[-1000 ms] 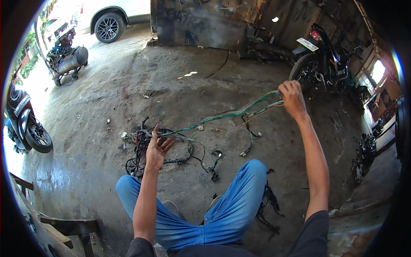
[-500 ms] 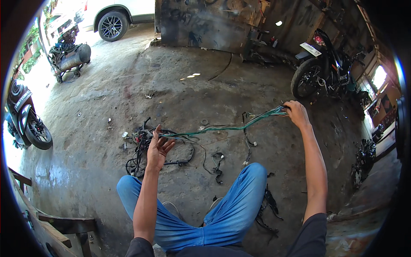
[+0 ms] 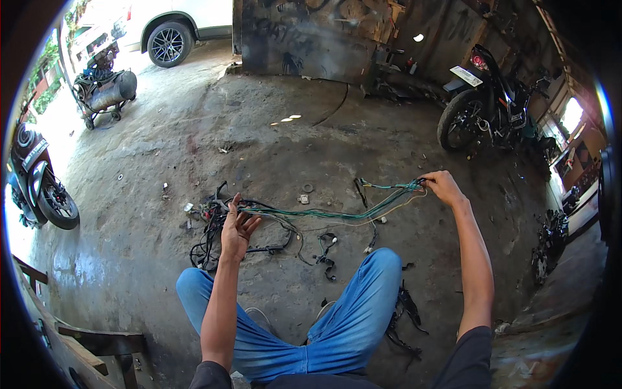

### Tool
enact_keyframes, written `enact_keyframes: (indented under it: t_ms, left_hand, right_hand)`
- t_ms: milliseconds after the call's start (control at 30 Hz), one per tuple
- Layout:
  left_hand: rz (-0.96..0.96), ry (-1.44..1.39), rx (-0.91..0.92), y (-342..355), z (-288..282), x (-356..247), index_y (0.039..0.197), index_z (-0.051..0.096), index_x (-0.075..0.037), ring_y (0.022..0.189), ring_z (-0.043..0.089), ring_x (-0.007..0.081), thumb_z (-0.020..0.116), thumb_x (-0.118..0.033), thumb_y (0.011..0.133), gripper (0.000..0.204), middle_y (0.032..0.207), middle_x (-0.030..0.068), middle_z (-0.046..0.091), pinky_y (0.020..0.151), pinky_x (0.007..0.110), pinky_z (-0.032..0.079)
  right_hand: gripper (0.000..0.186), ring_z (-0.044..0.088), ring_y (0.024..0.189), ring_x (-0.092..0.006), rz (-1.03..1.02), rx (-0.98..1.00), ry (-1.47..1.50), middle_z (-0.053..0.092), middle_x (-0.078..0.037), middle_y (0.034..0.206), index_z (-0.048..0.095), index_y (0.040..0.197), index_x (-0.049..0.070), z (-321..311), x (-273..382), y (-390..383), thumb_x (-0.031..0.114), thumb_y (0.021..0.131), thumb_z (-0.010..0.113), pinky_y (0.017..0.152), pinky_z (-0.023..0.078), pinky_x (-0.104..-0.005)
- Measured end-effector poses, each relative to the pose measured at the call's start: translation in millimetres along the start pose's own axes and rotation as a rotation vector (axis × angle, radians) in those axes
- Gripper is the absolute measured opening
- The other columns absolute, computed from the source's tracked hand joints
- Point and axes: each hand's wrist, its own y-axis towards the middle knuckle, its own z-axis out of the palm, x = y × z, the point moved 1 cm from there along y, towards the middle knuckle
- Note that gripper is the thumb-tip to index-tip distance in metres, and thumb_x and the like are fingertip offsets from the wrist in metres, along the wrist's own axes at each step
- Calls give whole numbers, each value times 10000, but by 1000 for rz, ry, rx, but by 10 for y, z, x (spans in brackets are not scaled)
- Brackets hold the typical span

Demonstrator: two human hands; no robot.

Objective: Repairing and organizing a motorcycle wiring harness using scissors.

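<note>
A long bundle of green, black and pale wires [image 3: 324, 213] from a wiring harness stretches between my hands, sagging in the middle. My right hand [image 3: 446, 188] pinches its far right end, where several wire ends gather. At the left, my left hand [image 3: 237, 230] holds the bundle near thumb and forefinger, its other fingers loosely stretched out. Beside and beneath that hand lies the tangled black part of the harness [image 3: 208, 230] on the floor, with connectors among it. A loose wire piece with a white connector [image 3: 327, 249] rests nearer my knees.
Black scraps [image 3: 407, 308] lie beside my right knee. On the concrete floor [image 3: 259, 155] are a small ring [image 3: 308, 188] and a pale connector [image 3: 303, 199]. Motorcycles stand at right [image 3: 479, 107] and left [image 3: 48, 188]; an air compressor [image 3: 107, 91] and white car [image 3: 210, 16] are farther back.
My right hand has moved slightly left and down. The wire bundle, taut before, now sags, and a pale wire hangs apart from the green ones. My left hand has barely moved.
</note>
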Motion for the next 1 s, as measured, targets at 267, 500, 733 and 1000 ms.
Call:
enact_keyframes:
  t_ms: [267, 500, 733, 1000]
  left_hand:
    - [21, 28, 50, 60, -72, 86, 1513, 443, -187, 963, 709, 227, 476, -503, 1049, 562, 1047, 68, 587, 856, 338, 622]
    - [36, 115, -2, -4, -115, 146, 1480, 473, -156, 891, 735, 249, 477, -480, 1057, 533, 885, 55, 601, 785, 342, 628]
    - [52, 116, 16, 22, -118, 143, 1451, 506, -127, 840, 738, 235, 488, -470, 1057, 523, 821, 24, 566, 742, 329, 631]
    - [35, 151, -13, 19, -115, 255, 1433, 520, -95, 834, 747, 240, 489, -465, 1058, 527, 937, 57, 616, 713, 337, 641]
  right_hand:
    - [259, 732, 774, -168, 83, 34, 210, 767, -135, 847, 749, 1058, -36, 6, -191, -108, 193, 949, 696, 750, 560, -310]
    - [304, 722, 867, -170, 259, -75, 832, 762, -97, 964, 697, 1178, -5, -9, -463, -439, 186, 942, 709, 778, 574, -315]
    - [604, 708, 1001, -301, 662, 107, -487, 695, -107, 1213, 574, 1301, 61, 1049, -1574, -1586, 140, 760, 832, 910, 549, -456]
    - [790, 606, 1232, -347, 742, -125, 386, 681, -135, 1232, 576, 1335, 136, 1152, -1239, -1058, 36, 610, 871, 1021, 479, -462]
